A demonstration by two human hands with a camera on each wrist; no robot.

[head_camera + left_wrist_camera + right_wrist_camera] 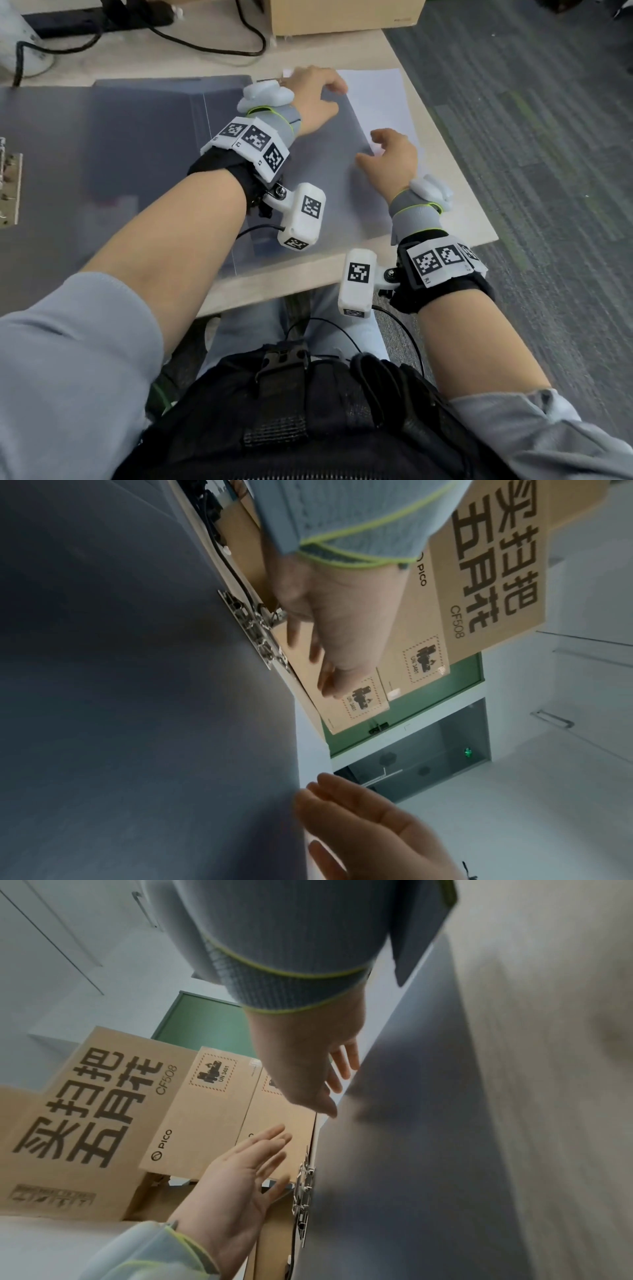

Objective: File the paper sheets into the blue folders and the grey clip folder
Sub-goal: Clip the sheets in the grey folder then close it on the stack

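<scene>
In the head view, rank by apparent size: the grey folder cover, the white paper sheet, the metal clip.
1. Grey plastic folder cover, largest.
2. White paper sheet, partly hidden under the cover.
3. Silver metal clip, smallest, cut off by the frame's left edge.

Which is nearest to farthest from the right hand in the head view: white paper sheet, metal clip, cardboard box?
From the right hand:
1. White paper sheet, under its fingertips at the table's right.
2. Cardboard box, far edge, behind.
3. Metal clip, far left edge.
</scene>
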